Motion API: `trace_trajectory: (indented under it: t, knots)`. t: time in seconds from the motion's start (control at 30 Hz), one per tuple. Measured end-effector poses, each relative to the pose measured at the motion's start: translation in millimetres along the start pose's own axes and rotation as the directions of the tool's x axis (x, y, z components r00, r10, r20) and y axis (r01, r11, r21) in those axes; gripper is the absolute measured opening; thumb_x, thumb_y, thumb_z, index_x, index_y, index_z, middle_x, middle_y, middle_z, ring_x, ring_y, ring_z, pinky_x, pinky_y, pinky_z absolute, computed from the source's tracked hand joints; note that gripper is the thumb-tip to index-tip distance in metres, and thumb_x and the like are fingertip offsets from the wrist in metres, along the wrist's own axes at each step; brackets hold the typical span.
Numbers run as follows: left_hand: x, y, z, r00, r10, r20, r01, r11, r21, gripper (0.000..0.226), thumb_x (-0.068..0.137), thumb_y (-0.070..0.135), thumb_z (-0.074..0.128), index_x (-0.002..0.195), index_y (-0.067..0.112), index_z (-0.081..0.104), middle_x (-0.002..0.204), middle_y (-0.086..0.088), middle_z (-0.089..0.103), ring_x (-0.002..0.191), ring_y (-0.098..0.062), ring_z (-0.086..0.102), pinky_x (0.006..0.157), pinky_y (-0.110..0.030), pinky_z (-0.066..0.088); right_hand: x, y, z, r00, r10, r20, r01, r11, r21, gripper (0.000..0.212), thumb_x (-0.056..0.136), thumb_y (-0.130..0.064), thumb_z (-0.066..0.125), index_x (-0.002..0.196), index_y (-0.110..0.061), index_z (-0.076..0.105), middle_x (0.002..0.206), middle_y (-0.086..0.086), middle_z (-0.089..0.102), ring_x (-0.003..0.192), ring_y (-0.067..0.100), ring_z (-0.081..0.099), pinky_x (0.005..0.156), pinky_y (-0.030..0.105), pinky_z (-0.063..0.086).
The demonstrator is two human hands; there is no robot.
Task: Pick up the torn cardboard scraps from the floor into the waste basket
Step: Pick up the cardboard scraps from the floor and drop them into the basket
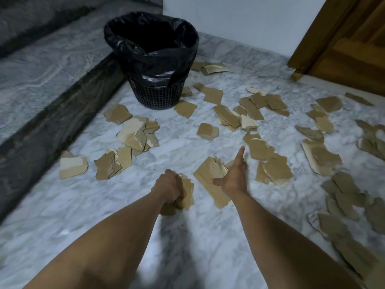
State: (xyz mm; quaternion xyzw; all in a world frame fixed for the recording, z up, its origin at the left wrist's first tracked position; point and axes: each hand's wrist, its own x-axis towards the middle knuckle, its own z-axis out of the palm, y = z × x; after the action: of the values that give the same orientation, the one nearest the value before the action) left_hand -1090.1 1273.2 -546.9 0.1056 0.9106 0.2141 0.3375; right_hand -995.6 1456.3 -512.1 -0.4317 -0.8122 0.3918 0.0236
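Torn brown cardboard scraps lie scattered over the marble floor. A black mesh waste basket lined with a black bag stands upright at the back, left of centre. My left hand is closed around a bunch of cardboard scraps just above the floor. My right hand is spread, fingers pointing forward, resting against the right side of a long cardboard piece that lies on the floor. I cannot tell whether it grips that piece.
A dark stone step runs diagonally along the left. A white wall and a wooden door close off the back right. Scraps pile thickly along the right edge.
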Motion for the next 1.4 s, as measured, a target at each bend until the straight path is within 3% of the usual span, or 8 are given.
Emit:
trace_trajectory:
  t: [0.1, 0.37, 0.57, 0.7, 0.87, 1.03, 1.23, 1.4]
  knots:
    - [-9.1, -9.3, 3.6, 0.999, -0.037, 0.011, 0.036, 0.999, 0.038, 0.091, 0.06, 0.042, 0.086, 0.131, 0.007, 0.041, 0.121, -0.008, 0.051, 0.113, -0.026, 0.054, 0.091, -0.037, 0.052, -11.1, -5.5, 3.9, 0.996, -0.065, 0.066, 0.075, 0.985, -0.158, 0.144, 0.07, -0.01, 0.088, 0.143, -0.054, -0.028, 0.143, 0.011, 0.053, 0.112, 0.03, 0.063, 0.083, 0.039, 0.055]
    - [-27.7, -9.3, 5.7, 0.999, -0.034, 0.002, 0.033, 0.997, 0.068, 0.067, 0.08, 0.018, 0.068, 0.132, 0.004, 0.029, 0.129, -0.014, 0.045, 0.121, -0.032, 0.047, 0.097, -0.043, 0.049, -27.1, -11.1, 11.6, 0.945, -0.26, 0.199, 0.326, 0.81, -0.488, 0.096, 0.093, -0.014, 0.057, 0.152, -0.049, -0.01, 0.072, 0.001, 0.057, 0.057, 0.019, 0.05, 0.061, 0.041, 0.056]
    - [-30.6, -23.9, -20.3, 0.999, 0.037, 0.033, -0.033, 0.994, -0.103, 0.077, 0.074, 0.018, 0.082, 0.133, 0.007, 0.034, 0.123, -0.011, 0.055, 0.109, -0.028, 0.057, 0.089, -0.036, 0.052, -30.1, -23.1, 19.1, 0.921, -0.322, 0.219, 0.388, 0.799, -0.459, 0.103, 0.092, -0.011, 0.06, 0.151, -0.043, -0.018, 0.13, 0.0, 0.064, 0.081, 0.026, 0.066, 0.055, 0.03, 0.041]
    - [-21.4, -50.2, -77.7, 0.992, -0.031, -0.121, 0.019, 0.994, -0.105, 0.049, 0.075, 0.038, 0.083, 0.105, 0.002, 0.067, 0.103, -0.011, 0.069, 0.092, -0.025, 0.065, 0.075, -0.032, 0.052, -33.5, -44.7, 39.3, 0.901, -0.307, 0.306, 0.423, 0.778, -0.466, 0.097, 0.093, -0.016, 0.06, 0.155, -0.038, -0.012, 0.096, 0.005, 0.069, 0.079, 0.028, 0.067, 0.059, 0.036, 0.05]
    - [-7.2, -100.2, -139.8, 0.945, -0.157, -0.286, 0.125, 0.984, -0.129, 0.045, 0.076, 0.037, 0.082, 0.101, 0.002, 0.068, 0.103, -0.015, 0.068, 0.096, -0.027, 0.065, 0.079, -0.035, 0.056, -46.0, -72.5, 76.8, 0.836, -0.382, 0.393, 0.535, 0.728, -0.43, 0.09, 0.093, -0.014, 0.058, 0.155, -0.041, -0.001, 0.138, 0.008, 0.057, 0.111, 0.033, 0.062, 0.08, 0.04, 0.052]
    - [5.7, -114.9, -155.2, 0.96, -0.087, -0.267, 0.09, 0.996, -0.003, 0.056, 0.08, 0.039, 0.077, 0.116, 0.001, 0.059, 0.117, -0.015, 0.058, 0.115, -0.027, 0.053, 0.096, -0.027, 0.037, -52.0, -82.7, 99.6, 0.782, -0.443, 0.439, 0.616, 0.654, -0.438, 0.087, 0.092, -0.014, 0.056, 0.155, -0.039, 0.001, 0.133, 0.008, 0.058, 0.11, 0.032, 0.061, 0.085, 0.041, 0.052]
    - [14.2, -124.4, -139.1, 0.972, -0.082, -0.22, 0.107, 0.989, 0.105, 0.037, 0.093, 0.05, 0.054, 0.076, 0.017, 0.057, 0.105, -0.009, 0.065, 0.101, -0.024, 0.057, 0.081, -0.03, 0.031, -45.8, -85.6, 105.9, 0.775, -0.443, 0.451, 0.623, 0.655, -0.427, 0.088, 0.091, -0.017, 0.059, 0.155, -0.038, 0.003, 0.138, 0.004, 0.055, 0.112, 0.03, 0.061, 0.087, 0.041, 0.05]
    - [3.3, -137.0, -119.0, 0.935, -0.122, -0.334, 0.097, 0.991, -0.089, 0.048, 0.086, 0.037, 0.071, 0.12, 0.007, 0.054, 0.126, -0.011, 0.042, 0.111, -0.026, 0.048, 0.099, -0.027, 0.036, -42.3, -96.1, 111.6, 0.774, -0.439, 0.457, 0.62, 0.674, -0.403, 0.09, 0.09, -0.019, 0.062, 0.155, -0.038, 0.002, 0.128, 0.006, 0.06, 0.106, 0.028, 0.063, 0.077, 0.036, 0.048]
